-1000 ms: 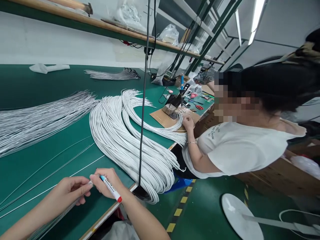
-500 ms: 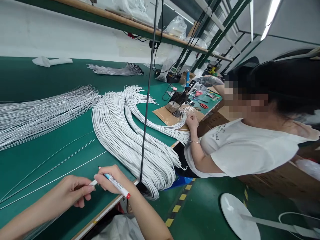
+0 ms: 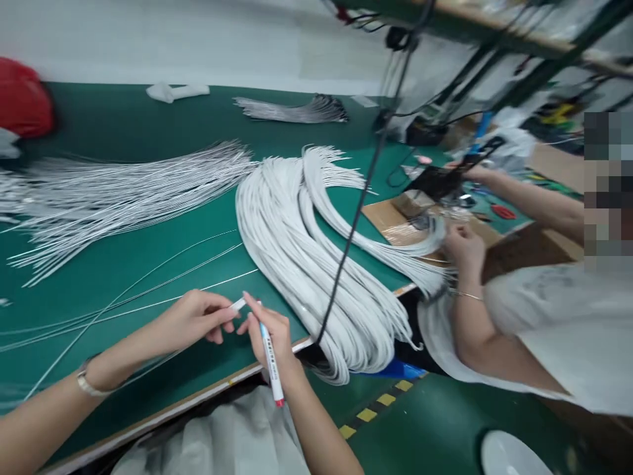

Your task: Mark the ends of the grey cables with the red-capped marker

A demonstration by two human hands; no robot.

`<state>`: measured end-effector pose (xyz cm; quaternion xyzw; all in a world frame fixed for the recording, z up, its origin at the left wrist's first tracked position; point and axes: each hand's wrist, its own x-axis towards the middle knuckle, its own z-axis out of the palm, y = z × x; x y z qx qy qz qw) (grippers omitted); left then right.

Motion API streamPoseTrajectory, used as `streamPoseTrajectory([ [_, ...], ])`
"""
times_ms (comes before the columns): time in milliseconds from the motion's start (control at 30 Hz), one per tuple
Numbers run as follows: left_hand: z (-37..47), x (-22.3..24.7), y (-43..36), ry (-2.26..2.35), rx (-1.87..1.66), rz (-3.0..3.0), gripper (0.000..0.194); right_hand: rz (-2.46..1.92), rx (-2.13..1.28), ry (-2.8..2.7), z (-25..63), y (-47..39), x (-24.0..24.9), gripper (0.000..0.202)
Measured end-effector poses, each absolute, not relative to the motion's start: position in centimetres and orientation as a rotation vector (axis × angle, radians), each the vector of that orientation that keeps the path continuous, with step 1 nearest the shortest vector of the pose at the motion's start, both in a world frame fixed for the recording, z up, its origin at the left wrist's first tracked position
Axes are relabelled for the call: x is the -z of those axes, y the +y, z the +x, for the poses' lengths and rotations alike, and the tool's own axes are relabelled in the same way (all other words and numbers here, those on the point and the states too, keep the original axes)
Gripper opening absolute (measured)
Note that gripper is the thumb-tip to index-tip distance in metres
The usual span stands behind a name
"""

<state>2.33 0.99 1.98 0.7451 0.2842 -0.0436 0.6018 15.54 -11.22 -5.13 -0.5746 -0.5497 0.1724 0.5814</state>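
The left hand [image 3: 200, 315] pinches a small white piece [image 3: 239, 304]; the right hand [image 3: 277, 333], fingertips close by it, holds a marker [image 3: 270, 366], red end down. Loose wires [image 3: 232, 279] cross the green table [image 3: 119, 260]. White cables [image 3: 291, 257] hang over its edge behind a black cord [image 3: 353, 227]. At right, a co-worker's hand [image 3: 465, 247] is at a cardboard sheet [image 3: 383, 221].

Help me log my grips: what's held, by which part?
Left hand: a white strip, pinched by its lower end. Right hand: a marker, near its blue end.
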Motion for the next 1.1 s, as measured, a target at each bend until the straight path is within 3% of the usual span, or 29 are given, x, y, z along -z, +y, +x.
streamPoseTrajectory([
  [200,2.4,-2.7,0.2,0.589,0.064,1.685,0.043,-1.381,-0.212,-1.28,14.2,-12.0,5.8,0.054],
  [467,2.3,-2.6,0.6,0.501,0.12,1.692,0.037,-1.378,-0.26,-1.381,16.1,-12.5,5.1,0.052],
  [800,2.6,1.0,0.3,0.407,0.202,1.582,0.036,-1.562,-0.453,-1.281,16.8,-14.4,6.4,0.043],
  [1100,3.2,-0.4,0.7,0.391,0.234,1.609,0.034,-1.495,-0.313,-1.38,16.3,-14.1,6.4,0.045],
])
